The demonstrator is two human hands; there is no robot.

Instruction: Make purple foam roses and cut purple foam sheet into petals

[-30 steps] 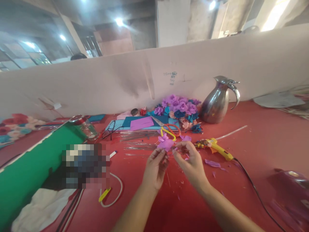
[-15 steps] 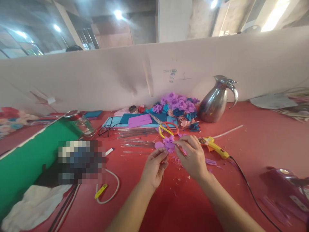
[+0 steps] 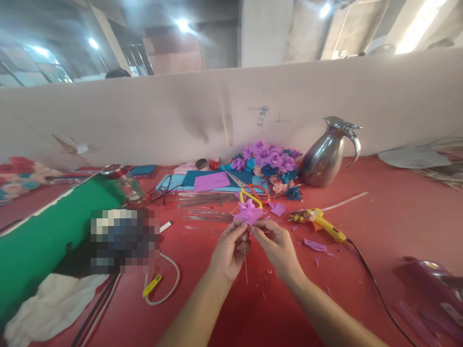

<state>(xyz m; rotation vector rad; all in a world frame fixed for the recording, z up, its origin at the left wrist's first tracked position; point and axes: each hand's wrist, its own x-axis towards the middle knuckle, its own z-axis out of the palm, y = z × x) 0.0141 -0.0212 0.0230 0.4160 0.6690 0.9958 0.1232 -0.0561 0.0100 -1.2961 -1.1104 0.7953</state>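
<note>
A purple paper flower (image 3: 249, 212) on a thin wire stem (image 3: 246, 270) is held between both hands above the red table. My left hand (image 3: 229, 246) is closed round the flower's base, and the wire sticks out below the fingers. My right hand (image 3: 278, 250) pinches the flower's lower right petals. Just beyond the flower lie scissors (image 3: 255, 193) with one yellow and one red handle. To the right rests a yellow glue gun (image 3: 321, 225), apart from both hands. A loose purple paper piece (image 3: 278, 208) lies between the flower and the gun.
Purple, blue and pink paper flowers (image 3: 269, 156) are heaped at the back, beside a metal jug (image 3: 321, 154). Several wires (image 3: 206, 212) and paper sheets (image 3: 211, 181) lie left of the scissors. A glass jar (image 3: 125, 183) and green panel (image 3: 65, 226) stand further left.
My right hand has moved down and left, closer to my left hand, and now grips the flower from its lower right. The flower has turned, with a broad petal facing me.
</note>
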